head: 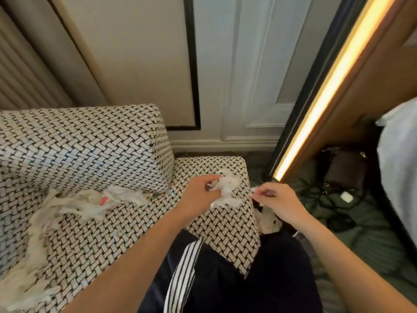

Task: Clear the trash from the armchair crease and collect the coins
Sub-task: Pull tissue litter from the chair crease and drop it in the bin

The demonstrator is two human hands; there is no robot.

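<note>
Most of the trash (90, 202) is not yet cleared: a long band of white shredded scraps lies in the crease of the armchair (90, 150). Its long axis runs along the foot of the backrest, from near the armrest (225, 229) out to your left. There it bends and follows the side seam down toward the lower left corner of the view. A red fleck sits in the band; it is too blurred to name.

Your left hand (198, 195) has its fingers curled round a crumpled white wad (228, 184) above the armrest top. Your right hand (277, 199) is just beside it, past the armrest's outer edge, pinching a small white scrap (253, 190) between thumb and fingertips.

So one handful is gathered, judging by what you hold, and the bulk is left. No coins show anywhere; they may be buried under the scraps. Something pale lies below your right hand, possibly where the rubbish goes, but I cannot tell.
</note>
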